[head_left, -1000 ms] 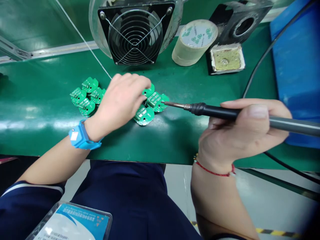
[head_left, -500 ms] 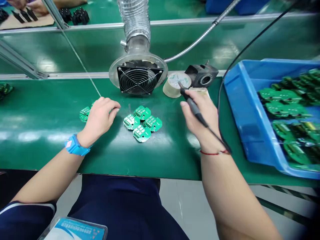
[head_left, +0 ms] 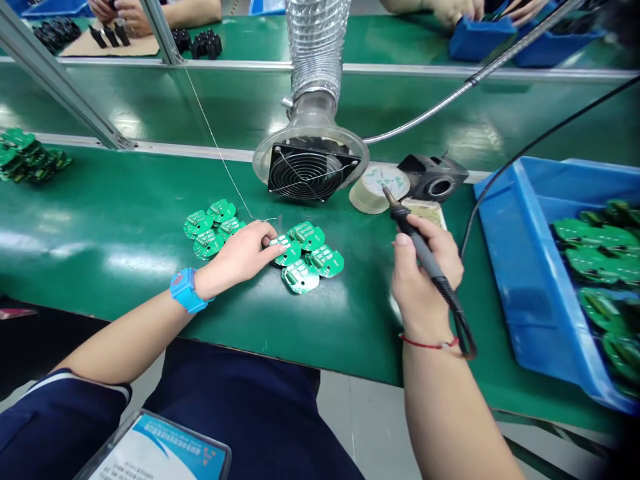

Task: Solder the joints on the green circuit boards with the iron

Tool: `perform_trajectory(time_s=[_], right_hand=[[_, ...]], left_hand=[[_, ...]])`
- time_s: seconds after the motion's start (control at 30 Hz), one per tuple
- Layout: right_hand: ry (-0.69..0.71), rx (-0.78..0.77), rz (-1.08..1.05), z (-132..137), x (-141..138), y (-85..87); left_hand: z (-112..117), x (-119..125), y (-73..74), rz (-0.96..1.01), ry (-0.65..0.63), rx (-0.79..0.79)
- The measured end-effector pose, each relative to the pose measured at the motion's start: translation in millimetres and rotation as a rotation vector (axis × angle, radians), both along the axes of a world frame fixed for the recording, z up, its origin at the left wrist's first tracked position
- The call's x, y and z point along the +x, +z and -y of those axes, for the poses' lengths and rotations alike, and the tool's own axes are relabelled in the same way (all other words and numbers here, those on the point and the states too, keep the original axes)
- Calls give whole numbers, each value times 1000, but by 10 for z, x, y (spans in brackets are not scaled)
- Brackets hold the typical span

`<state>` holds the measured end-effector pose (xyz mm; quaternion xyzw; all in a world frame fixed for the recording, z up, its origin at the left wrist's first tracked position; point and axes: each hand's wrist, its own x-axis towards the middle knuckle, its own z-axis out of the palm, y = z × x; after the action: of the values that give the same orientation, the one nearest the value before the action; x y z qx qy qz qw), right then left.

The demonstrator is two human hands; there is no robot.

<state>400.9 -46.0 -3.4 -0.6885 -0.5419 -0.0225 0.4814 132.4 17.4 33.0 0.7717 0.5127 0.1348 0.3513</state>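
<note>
1. Gripping a dark soldering iron (head_left: 426, 255), the right hand (head_left: 421, 293) has its thumb and fingers pressed around the handle. A red string (head_left: 427, 345) is on that wrist.
2. The metal tip points up and away, in front of a fat tape roll (head_left: 367, 198). I cannot tell if they touch.
3. The left hand (head_left: 243, 253) has curled fingers, and its thumb is on the edge of a small green board (head_left: 287, 255). A thin white wire (head_left: 215, 140) runs down to these fingers. I cannot tell if they pinch it. A blue band (head_left: 186, 291) is on this wrist.
4. That board sits in a bunch with three more boards (head_left: 325, 260) on the green table (head_left: 125, 220), between the two hands.
5. Four other boards (head_left: 207, 245) sit close together, just beside the left hand.
6. A black fan (head_left: 307, 175) hangs at the end of a silver hose (head_left: 320, 47), behind the bunches.
7. A sponge (head_left: 425, 212), partly hidden, and a black stand (head_left: 435, 179) are just past the right hand.
8. A blue bin (head_left: 530, 300) on the right has lots of green boards (head_left: 595, 233) inside. A messy pile (head_left: 30, 157) of them is far left.
9. Other people's hands (head_left: 133, 15) are busy across the way.
</note>
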Motion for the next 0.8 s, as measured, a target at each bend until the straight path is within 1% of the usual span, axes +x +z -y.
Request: perform_trajectory(time_s=[0.07, 0.17, 0.23, 0.27, 0.37, 0.43, 0.5, 0.6, 0.7, 0.8], right_hand=[[-2, 0, -6, 3, 6, -7], [0, 1, -27, 8, 39, -33], [-2, 5, -48, 9, 65, -54], [-8, 5, -58, 8, 76, -64], [-42, -12, -68, 2, 95, -85], [-54, -23, -59, -3, 95, -90], [-58, -21, -54, -9, 91, -91], [-63, -20, -59, -18, 92, -98], [-64, -23, -45, -23, 106, -120], [-59, -34, 5, -24, 125, -144]], left_hand=[[9, 40, 2, 167, 60, -119], [18, 46, 30, 481, 129, -377], [-8, -41, 69, 629, 167, -470], [-35, -121, 93, 677, 201, -476], [-163, -483, 150, 741, 397, -377], [-256, -753, 158, 732, 532, -303], [-323, -970, 133, 690, 615, -237], [-353, -1131, 60, 607, 656, -172], [-341, -1156, -22, 522, 647, -128], [-357, -1157, -104, 399, 657, -10]])
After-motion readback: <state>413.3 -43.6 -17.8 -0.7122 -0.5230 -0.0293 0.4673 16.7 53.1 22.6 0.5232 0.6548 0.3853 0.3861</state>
